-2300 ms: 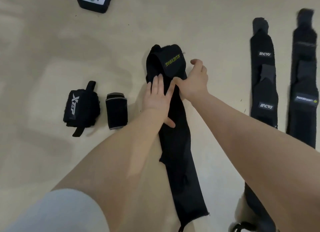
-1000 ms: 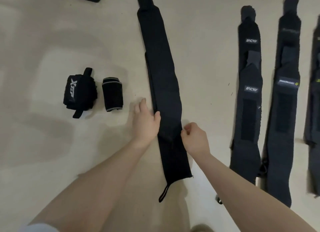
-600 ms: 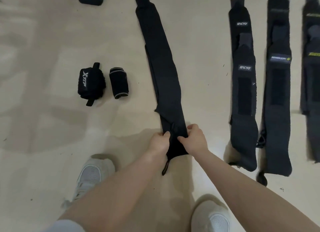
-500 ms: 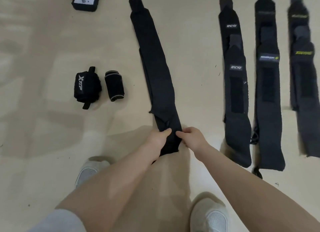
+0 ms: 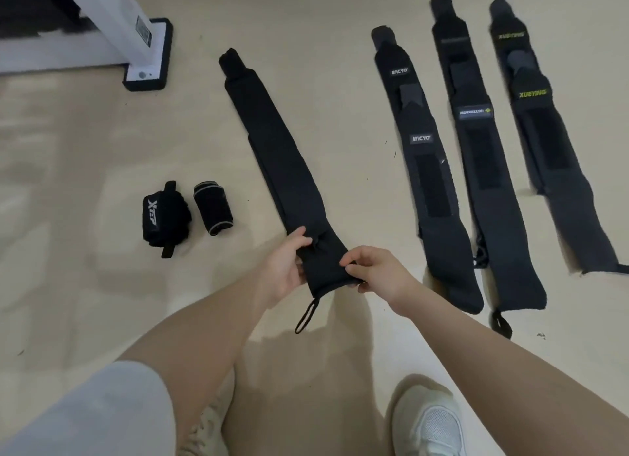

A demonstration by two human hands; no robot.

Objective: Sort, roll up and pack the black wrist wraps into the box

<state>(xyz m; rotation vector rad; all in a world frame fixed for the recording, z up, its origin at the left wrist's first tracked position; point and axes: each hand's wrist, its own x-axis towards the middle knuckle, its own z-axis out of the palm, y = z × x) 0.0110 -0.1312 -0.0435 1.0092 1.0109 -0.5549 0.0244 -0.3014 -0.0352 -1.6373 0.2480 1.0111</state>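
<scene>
A long black wrist wrap (image 5: 282, 162) lies stretched out on the beige floor, plain side up, its thumb loop (image 5: 307, 316) hanging at the near end. My left hand (image 5: 284, 268) pinches the wrap's near left edge, and my right hand (image 5: 377, 273) pinches the near right corner, lifting that end slightly. Two rolled wraps sit to the left: one marked with an X logo (image 5: 163, 217) and a smaller one with grey trim (image 5: 213, 208). Three flat wraps lie to the right: one (image 5: 432, 169), a second (image 5: 490, 169) and a third with yellow lettering (image 5: 548, 142).
A white stand leg on a black-edged foot (image 5: 147, 55) rises at the upper left. My two white shoes (image 5: 430, 425) are planted on the floor below my hands. No box is in view.
The wrap, folded under my hands 2.3 s ago, now lies unfolded at full length. Both hands moved down to its near end and pinch it, raising it a little.
</scene>
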